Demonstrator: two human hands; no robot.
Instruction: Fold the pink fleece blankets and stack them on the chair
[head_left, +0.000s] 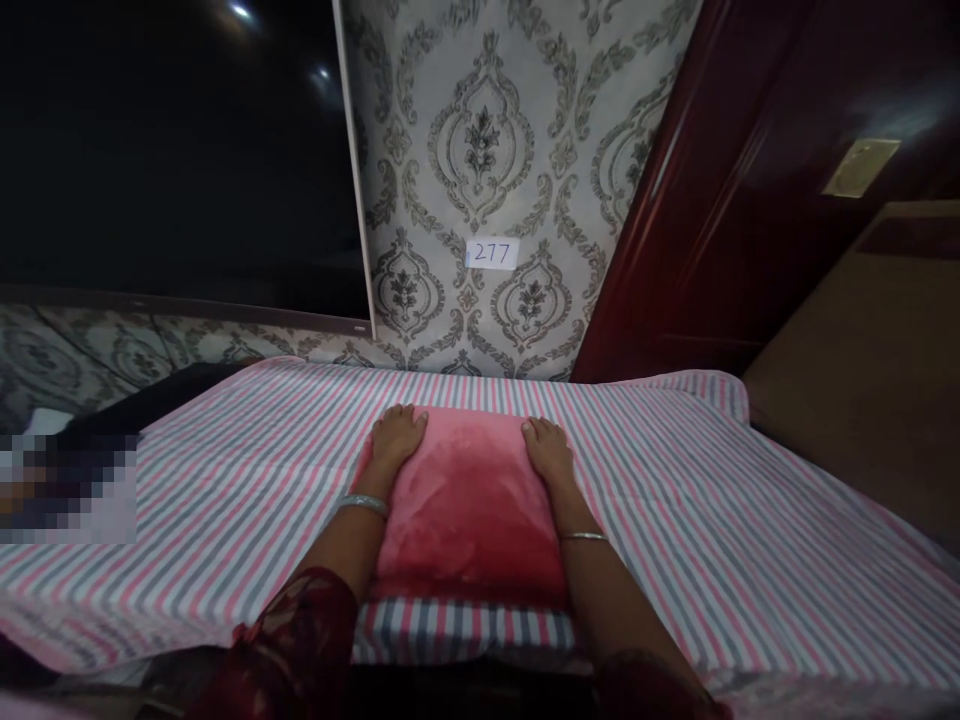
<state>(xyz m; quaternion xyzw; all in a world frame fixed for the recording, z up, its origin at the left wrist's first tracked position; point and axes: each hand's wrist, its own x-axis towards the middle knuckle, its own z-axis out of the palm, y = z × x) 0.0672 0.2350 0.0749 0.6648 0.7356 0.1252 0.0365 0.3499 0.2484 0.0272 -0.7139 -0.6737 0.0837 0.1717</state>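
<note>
A neatly folded red-and-pink cloth [472, 510] with a soft, plush-looking surface lies flat in front of me. Its colour runs from pale pink at the far end to deep red at the near end, and I cannot tell what kind of article it is. My left hand [399, 438] rests on its far left corner, and my right hand [547, 450] on the far right one. Both hands look open, thumbs inward on top and fingers toward the outer edges. The fingertips are partly out of sight. Each wrist wears a silvery bangle.
A pink, grey and white striped cover [247, 480] drapes the table underneath. Behind it stands a patterned wall with a paper label [492, 253] reading 277. A dark television screen [172, 150] is at the left, a dark red door [735, 180] and a brown box-like panel [870, 370] at the right.
</note>
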